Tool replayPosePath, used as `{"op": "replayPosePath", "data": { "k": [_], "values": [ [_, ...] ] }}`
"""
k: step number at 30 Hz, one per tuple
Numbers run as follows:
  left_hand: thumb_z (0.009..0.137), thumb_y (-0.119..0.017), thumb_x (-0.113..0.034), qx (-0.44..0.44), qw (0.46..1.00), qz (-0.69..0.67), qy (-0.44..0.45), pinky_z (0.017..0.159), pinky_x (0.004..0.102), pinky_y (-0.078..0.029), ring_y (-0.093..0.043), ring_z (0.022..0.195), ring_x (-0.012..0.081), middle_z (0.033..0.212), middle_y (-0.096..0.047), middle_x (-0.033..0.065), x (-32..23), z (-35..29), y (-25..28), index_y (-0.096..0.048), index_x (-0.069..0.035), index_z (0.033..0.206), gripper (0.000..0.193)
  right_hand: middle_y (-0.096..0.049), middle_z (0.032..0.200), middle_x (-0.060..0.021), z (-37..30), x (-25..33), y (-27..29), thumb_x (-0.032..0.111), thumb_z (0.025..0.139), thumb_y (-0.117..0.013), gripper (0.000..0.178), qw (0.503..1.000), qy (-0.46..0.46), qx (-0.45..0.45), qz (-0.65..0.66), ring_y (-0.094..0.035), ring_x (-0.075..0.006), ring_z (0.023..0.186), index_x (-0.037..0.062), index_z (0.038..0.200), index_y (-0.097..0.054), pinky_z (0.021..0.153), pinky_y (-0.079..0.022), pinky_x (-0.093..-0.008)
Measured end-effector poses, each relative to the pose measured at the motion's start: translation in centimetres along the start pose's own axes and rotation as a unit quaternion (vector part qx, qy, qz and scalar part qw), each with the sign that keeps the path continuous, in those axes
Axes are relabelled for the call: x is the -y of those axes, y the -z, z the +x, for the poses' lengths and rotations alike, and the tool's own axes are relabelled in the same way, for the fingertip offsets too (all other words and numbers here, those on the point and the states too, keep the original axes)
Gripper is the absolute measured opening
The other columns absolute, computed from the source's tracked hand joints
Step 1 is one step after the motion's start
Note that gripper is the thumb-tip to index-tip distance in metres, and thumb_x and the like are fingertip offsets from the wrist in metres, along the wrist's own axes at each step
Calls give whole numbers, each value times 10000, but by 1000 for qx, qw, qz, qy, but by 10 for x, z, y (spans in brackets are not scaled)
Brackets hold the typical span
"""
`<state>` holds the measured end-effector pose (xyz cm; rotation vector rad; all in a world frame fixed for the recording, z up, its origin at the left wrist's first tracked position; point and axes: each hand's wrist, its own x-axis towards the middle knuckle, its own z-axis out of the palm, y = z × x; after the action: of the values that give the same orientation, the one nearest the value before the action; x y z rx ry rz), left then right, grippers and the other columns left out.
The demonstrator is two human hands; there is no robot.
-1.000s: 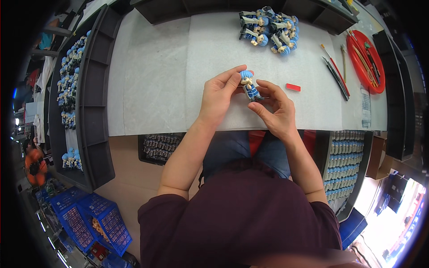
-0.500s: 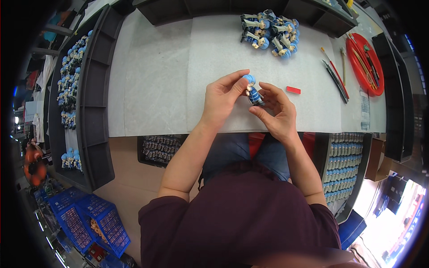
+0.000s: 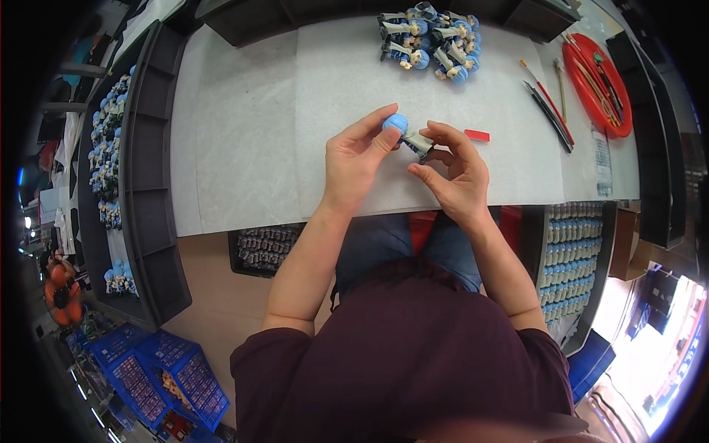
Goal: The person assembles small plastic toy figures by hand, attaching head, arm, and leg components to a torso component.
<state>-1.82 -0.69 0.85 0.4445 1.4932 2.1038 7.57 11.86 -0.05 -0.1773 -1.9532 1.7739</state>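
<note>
My left hand (image 3: 353, 159) pinched the blue head of a small figurine (image 3: 415, 139) between thumb and fingers, tilting it above the worktable (image 3: 247, 133) inward of the near edge, while my right hand (image 3: 465, 176) curled about its feet, though I could not tell whether those fingers gripped. Leftward, a broad bare stretch ran to the black tray (image 3: 151, 148); ahead, a gap separated me from the heaped figurines (image 3: 436, 46), and the red block (image 3: 478, 136) lay just beside my right fingers.
</note>
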Motion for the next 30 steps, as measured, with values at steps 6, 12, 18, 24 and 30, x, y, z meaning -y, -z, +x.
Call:
{"op": "replayPosePath", "data": {
  "k": [6, 12, 18, 24, 30],
  "values": [
    [860, -544, -6, 17, 1000, -10, -25, 889, 290, -449, -569, 991, 169, 1094, -602, 146, 2, 1, 3, -527, 18, 1177, 319, -542, 1098, -114, 2, 2, -1, -36, 721, -691, 511, 999, -33, -12, -13, -549, -167, 996, 3, 1188, -488, 818, -498, -280],
    [851, -526, 31, 36, 999, -16, -28, 930, 304, -428, -556, 1033, 184, 1124, -585, 157, 0, 1, 2, -503, 32, 1195, 345, -540, 1099, -123, 1, -2, -2, -67, 745, -646, 477, 999, -31, -19, 6, -558, -178, 1003, -2, 1188, -481, 841, -495, -298],
    [822, -554, 52, 48, 999, -1, -24, 926, 303, -432, -554, 1045, 189, 1128, -582, 150, -2, -1, -1, -516, 29, 1171, 352, -547, 1088, -125, -1, -4, -1, -86, 740, -628, 465, 999, -18, -33, 5, -570, -189, 991, 0, 1176, -492, 844, -489, -300],
    [744, -578, 132, 53, 998, 33, -16, 914, 290, -437, -533, 1060, 172, 1127, -575, 118, -2, -2, 0, -554, 17, 1077, 353, -568, 1089, -132, 5, 10, 30, -106, 657, -573, 485, 967, 98, -80, -221, -563, -245, 981, 24, 1124, -547, 802, -467, -315],
    [714, -601, 141, 60, 997, 36, -26, 920, 302, -444, -525, 1077, 192, 1121, -566, 132, 0, 0, 1, -555, 13, 1012, 328, -618, 1001, -102, 16, 11, 60, -35, 686, -654, 357, 929, 76, -62, -356, -564, -244, 918, 32, 1034, -609, 774, -464, -309]
  ]
}}
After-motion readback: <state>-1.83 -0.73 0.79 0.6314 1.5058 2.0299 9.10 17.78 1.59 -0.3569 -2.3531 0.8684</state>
